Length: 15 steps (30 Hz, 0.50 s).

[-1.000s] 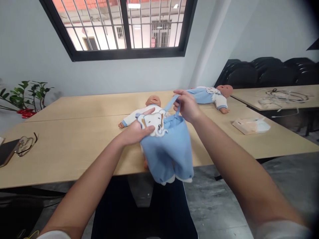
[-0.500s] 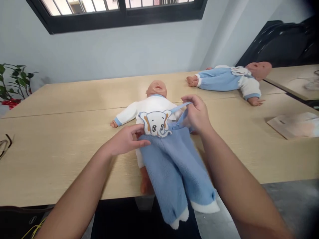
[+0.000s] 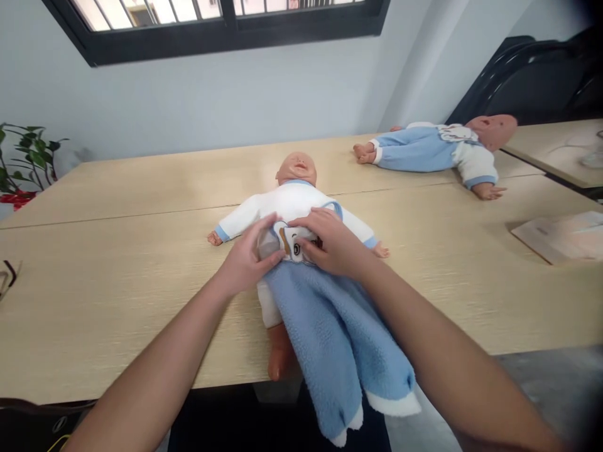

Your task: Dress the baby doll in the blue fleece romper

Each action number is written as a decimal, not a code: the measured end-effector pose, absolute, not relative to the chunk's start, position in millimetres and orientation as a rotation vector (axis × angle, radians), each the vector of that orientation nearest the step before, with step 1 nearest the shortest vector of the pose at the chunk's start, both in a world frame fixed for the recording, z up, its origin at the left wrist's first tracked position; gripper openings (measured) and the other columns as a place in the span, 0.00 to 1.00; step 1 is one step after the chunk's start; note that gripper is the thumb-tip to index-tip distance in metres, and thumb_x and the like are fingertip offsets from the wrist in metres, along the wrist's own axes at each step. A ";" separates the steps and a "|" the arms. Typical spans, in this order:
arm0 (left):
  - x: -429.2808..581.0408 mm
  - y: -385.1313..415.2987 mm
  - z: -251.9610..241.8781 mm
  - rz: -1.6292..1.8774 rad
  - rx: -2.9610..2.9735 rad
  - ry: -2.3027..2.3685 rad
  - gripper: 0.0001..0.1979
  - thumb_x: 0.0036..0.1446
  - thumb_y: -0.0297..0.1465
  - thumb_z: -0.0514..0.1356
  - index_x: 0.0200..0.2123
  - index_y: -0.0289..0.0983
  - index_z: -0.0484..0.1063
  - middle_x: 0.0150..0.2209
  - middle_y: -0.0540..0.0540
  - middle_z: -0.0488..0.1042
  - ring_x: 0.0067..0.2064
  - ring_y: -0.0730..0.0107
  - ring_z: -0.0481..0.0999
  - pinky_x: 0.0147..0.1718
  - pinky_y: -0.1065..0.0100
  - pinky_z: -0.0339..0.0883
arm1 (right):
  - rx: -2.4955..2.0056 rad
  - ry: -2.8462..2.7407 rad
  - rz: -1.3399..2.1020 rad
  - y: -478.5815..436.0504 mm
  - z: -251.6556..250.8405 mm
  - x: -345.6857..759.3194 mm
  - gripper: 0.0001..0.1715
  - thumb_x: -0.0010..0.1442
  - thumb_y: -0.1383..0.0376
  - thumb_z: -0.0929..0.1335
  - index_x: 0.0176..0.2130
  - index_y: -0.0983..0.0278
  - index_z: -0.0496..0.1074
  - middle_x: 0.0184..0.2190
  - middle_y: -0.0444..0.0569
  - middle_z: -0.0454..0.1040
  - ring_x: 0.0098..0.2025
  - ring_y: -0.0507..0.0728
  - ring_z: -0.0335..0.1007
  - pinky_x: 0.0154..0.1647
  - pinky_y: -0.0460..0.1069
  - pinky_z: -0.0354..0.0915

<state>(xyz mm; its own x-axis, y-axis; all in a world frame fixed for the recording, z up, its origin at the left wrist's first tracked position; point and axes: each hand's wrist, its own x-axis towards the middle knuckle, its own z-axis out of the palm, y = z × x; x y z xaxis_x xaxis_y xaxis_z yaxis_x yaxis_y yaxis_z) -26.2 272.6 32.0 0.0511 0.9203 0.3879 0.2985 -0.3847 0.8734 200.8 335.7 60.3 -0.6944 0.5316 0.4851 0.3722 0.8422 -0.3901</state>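
Note:
A baby doll (image 3: 296,191) in a white top with blue cuffs lies on its back, arms stretched out sideways. Over its belly and legs lie blue fleece overalls (image 3: 325,320), whose legs hang past the table's front edge. Their bib carries a white elephant face (image 3: 289,242), partly covered by my hands. My left hand (image 3: 249,257) grips the bib's left side, thumb on top near the ear. From the right, my right hand (image 3: 330,242) holds the bib with thumb and fingers across the elephant face. A thin blue strap (image 3: 335,207) loops above it on the doll's chest.
A second doll (image 3: 419,150), dressed in blue overalls, lies at the back right of the wooden table (image 3: 117,270). A flat package (image 3: 560,238) is on the right. Glasses (image 3: 7,276) and a potted plant (image 3: 31,157) are at the left. Dark chairs (image 3: 532,81) stand behind.
My right hand has let go of the raised strap and moved left and down onto the bib. The strap now lies on the doll's chest. My left hand has shifted slightly up, fingers wider apart.

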 end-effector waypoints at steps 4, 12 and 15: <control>-20.1 267.8 34.6 1.494 1.482 1.081 0.14 0.64 0.44 0.64 0.42 0.40 0.78 0.38 0.46 0.79 0.39 0.68 0.79 0.44 0.65 0.75 | -0.504 -2.291 0.408 333.1 62.9 206.6 0.13 0.69 0.66 0.64 0.52 0.61 0.72 0.43 0.50 0.77 0.46 0.57 0.72 0.49 0.53 0.69; -23.9 257.2 52.5 1.022 1.661 0.950 0.30 0.56 0.50 0.69 0.55 0.41 0.71 0.38 0.50 0.71 0.32 0.75 0.66 0.30 0.73 0.60 | -0.460 -1.999 0.230 329.4 60.7 207.3 0.10 0.71 0.63 0.67 0.50 0.58 0.75 0.38 0.48 0.76 0.39 0.55 0.71 0.42 0.51 0.68; -26.4 252.9 57.3 0.826 1.833 1.080 0.22 0.54 0.48 0.71 0.38 0.36 0.75 0.32 0.51 0.67 0.34 0.72 0.65 0.33 0.70 0.59 | -0.452 -1.980 0.206 330.2 60.3 206.4 0.09 0.70 0.64 0.67 0.48 0.58 0.76 0.36 0.47 0.76 0.38 0.55 0.72 0.42 0.52 0.68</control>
